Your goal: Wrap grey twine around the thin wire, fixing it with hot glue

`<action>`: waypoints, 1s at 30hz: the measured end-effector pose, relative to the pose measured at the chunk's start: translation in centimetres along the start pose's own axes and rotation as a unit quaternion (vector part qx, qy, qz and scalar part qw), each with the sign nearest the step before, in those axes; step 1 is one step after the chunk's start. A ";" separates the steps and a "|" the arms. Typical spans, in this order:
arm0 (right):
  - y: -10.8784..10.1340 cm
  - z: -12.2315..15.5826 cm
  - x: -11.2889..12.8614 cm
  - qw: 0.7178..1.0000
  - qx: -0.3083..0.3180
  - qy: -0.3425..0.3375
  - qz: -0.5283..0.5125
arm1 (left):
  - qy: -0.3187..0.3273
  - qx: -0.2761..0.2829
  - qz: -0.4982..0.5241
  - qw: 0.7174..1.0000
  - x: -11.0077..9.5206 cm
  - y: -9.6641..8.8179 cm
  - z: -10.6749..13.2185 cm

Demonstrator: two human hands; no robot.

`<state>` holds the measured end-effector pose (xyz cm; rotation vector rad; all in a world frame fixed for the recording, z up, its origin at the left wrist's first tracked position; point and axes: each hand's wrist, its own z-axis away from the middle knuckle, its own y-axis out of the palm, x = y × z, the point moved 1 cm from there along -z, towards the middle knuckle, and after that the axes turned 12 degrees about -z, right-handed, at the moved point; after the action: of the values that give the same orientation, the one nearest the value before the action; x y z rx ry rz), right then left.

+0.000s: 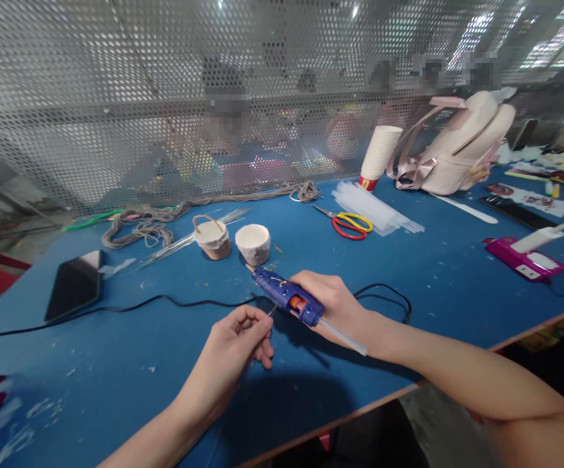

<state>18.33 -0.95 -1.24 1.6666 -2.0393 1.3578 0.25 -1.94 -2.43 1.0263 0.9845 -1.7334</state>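
My right hand (pixel 335 302) is wrapped round a blue glue gun (pixel 286 296) with an orange trigger and a clear glue stick out the back; its nozzle points up-left toward a small white cup (pixel 253 244). Just left of the gun, my left hand (pixel 240 338) is pinched shut on a thin wire or stick I cannot make out clearly. A small rope-wrapped basket with a handle (pixel 212 237) stands beside the white cup. The gun's black cord (pixel 116 305) runs left over the blue table (pixel 432 286).
A black phone (pixel 74 286) lies at the left. Grey cord (pixel 164 218) is bundled at the back. Red-and-yellow scissors (pixel 350 225), clear glue sticks (pixel 374 208), stacked paper cups (pixel 379 156), a pink backpack (pixel 462 146) and a magenta device (pixel 523 257) sit to the right. People sit behind the mesh screen.
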 end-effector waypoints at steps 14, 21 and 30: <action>-0.3 -0.4 0.3 0.993 -0.059 0.096 -0.045 | -0.030 -0.008 0.064 0.997 0.1 -0.1 0.0; -0.8 0.5 1.8 0.979 -0.038 0.178 -0.092 | -0.025 -0.065 0.113 0.991 -0.6 -1.0 0.0; 0.5 1.1 1.1 0.965 0.034 0.236 -0.107 | 0.062 -0.187 0.018 0.980 -1.1 -1.6 0.1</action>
<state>17.98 -2.47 -1.41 1.3682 -1.5176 1.5741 -0.98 -1.24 -1.09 0.9058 1.3040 -1.3965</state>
